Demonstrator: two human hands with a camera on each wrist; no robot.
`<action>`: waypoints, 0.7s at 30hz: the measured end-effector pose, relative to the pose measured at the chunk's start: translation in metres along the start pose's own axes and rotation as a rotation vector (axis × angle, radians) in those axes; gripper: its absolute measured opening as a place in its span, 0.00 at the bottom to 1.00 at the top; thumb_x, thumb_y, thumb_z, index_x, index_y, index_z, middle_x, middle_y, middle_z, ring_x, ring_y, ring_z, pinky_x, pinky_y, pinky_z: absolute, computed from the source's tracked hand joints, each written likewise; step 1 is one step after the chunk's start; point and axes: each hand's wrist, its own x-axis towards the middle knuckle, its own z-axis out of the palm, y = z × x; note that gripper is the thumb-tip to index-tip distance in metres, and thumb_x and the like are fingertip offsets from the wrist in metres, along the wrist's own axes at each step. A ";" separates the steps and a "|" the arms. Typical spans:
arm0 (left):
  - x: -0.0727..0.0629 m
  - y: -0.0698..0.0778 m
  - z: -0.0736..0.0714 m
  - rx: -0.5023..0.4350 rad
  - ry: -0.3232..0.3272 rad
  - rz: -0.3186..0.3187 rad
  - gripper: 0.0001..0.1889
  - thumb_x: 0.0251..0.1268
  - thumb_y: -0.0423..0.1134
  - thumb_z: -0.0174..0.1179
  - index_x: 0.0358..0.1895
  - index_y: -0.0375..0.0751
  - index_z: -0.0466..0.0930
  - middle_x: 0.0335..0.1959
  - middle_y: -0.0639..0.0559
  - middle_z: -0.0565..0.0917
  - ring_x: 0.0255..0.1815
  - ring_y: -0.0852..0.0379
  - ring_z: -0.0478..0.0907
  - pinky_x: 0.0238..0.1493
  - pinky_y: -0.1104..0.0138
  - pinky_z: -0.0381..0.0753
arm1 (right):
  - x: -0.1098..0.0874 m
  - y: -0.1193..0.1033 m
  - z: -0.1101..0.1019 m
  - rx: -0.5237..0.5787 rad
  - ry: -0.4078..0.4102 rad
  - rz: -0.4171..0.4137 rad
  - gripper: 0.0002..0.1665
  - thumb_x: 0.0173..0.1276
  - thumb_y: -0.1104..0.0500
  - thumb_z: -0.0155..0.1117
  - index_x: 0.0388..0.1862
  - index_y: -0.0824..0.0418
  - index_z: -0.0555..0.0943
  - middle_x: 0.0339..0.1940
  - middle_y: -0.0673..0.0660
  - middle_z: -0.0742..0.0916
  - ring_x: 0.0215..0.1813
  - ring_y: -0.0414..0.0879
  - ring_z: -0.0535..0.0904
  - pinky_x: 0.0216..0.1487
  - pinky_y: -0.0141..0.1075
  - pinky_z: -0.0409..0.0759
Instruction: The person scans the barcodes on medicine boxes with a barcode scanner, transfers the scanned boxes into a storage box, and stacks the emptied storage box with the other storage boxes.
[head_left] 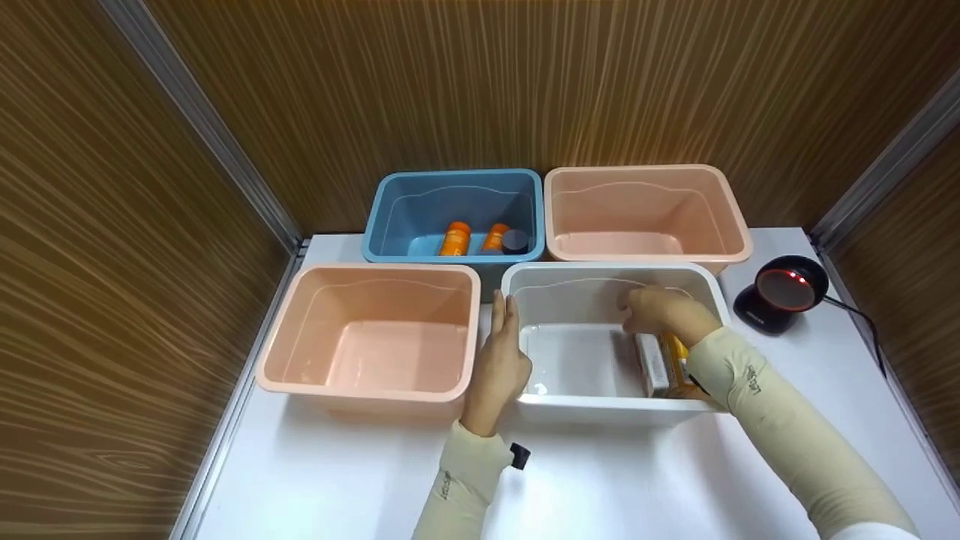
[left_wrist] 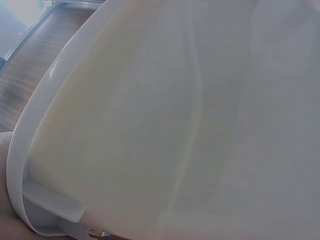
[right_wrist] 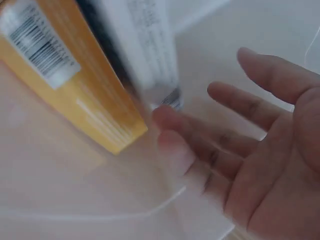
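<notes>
Inside the white bin (head_left: 592,409), my right hand (head_left: 660,309) hovers over the right end, its fingers spread and loosely bent with nothing held. Its fingertips are right beside a white box (right_wrist: 145,50) in the right wrist view. Next to that stands a yellow box (right_wrist: 85,90) with a barcode label; both boxes lean near the bin's right wall. My left hand (head_left: 499,367) lies along the outside of the bin's left wall, fingers straight and pointing away. In the left wrist view the bin's pale wall (left_wrist: 140,125) fills most of the picture.
A peach bin (head_left: 367,394) stands left of the white one. Behind are a blue bin (head_left: 457,259) with orange bottles (head_left: 455,240) and a second peach bin (head_left: 649,259). A black scanner (head_left: 784,292) with a red glow and cable sits at the right.
</notes>
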 end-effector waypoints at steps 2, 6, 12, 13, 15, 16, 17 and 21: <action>0.000 0.000 0.000 -0.001 -0.001 -0.002 0.40 0.64 0.19 0.50 0.80 0.34 0.49 0.83 0.42 0.42 0.68 0.46 0.71 0.50 0.63 0.79 | 0.000 -0.003 0.002 -0.015 0.001 -0.031 0.25 0.60 0.54 0.67 0.56 0.62 0.83 0.36 0.55 0.87 0.35 0.50 0.80 0.36 0.51 0.80; -0.001 0.001 -0.001 0.000 -0.004 -0.005 0.41 0.64 0.20 0.51 0.81 0.35 0.49 0.83 0.43 0.41 0.66 0.46 0.73 0.45 0.65 0.80 | 0.001 -0.007 0.005 -0.021 0.015 -0.088 0.21 0.59 0.54 0.67 0.50 0.61 0.86 0.32 0.53 0.86 0.33 0.50 0.79 0.35 0.49 0.78; -0.001 0.000 0.000 -0.009 -0.004 -0.001 0.41 0.62 0.19 0.50 0.80 0.34 0.49 0.83 0.42 0.42 0.70 0.45 0.69 0.51 0.61 0.79 | 0.005 0.005 0.017 -0.085 -0.135 -0.049 0.11 0.58 0.51 0.65 0.31 0.57 0.79 0.25 0.54 0.81 0.26 0.50 0.76 0.25 0.45 0.75; -0.001 0.000 -0.001 -0.009 -0.002 -0.001 0.41 0.62 0.19 0.50 0.80 0.34 0.49 0.83 0.42 0.42 0.71 0.45 0.68 0.51 0.61 0.79 | 0.004 0.005 0.018 -0.051 -0.188 -0.036 0.11 0.58 0.52 0.65 0.32 0.58 0.78 0.26 0.54 0.80 0.25 0.50 0.77 0.24 0.43 0.76; -0.001 0.000 -0.001 -0.012 0.001 -0.002 0.41 0.62 0.19 0.49 0.80 0.33 0.49 0.83 0.42 0.42 0.71 0.45 0.67 0.53 0.59 0.78 | 0.000 0.000 0.015 0.081 -0.295 0.003 0.12 0.57 0.57 0.65 0.38 0.61 0.78 0.28 0.57 0.82 0.26 0.50 0.80 0.25 0.40 0.79; -0.001 0.000 -0.001 -0.012 0.001 0.000 0.41 0.62 0.20 0.49 0.80 0.33 0.49 0.83 0.42 0.42 0.72 0.45 0.67 0.54 0.59 0.78 | -0.005 -0.005 0.012 0.166 -0.351 0.035 0.15 0.56 0.60 0.65 0.43 0.63 0.77 0.29 0.59 0.83 0.27 0.52 0.82 0.25 0.39 0.80; -0.001 0.000 -0.001 -0.011 -0.002 0.000 0.40 0.62 0.20 0.49 0.80 0.33 0.49 0.83 0.42 0.42 0.72 0.45 0.66 0.55 0.59 0.78 | -0.006 -0.006 0.012 0.219 -0.389 0.057 0.19 0.56 0.62 0.65 0.48 0.63 0.75 0.31 0.61 0.83 0.27 0.54 0.84 0.25 0.40 0.82; -0.001 0.001 -0.001 -0.011 -0.003 0.010 0.40 0.62 0.20 0.49 0.80 0.33 0.50 0.83 0.43 0.41 0.72 0.45 0.66 0.57 0.59 0.77 | -0.007 -0.008 0.015 0.277 -0.451 0.066 0.27 0.56 0.71 0.60 0.56 0.63 0.67 0.36 0.65 0.79 0.31 0.58 0.84 0.26 0.43 0.84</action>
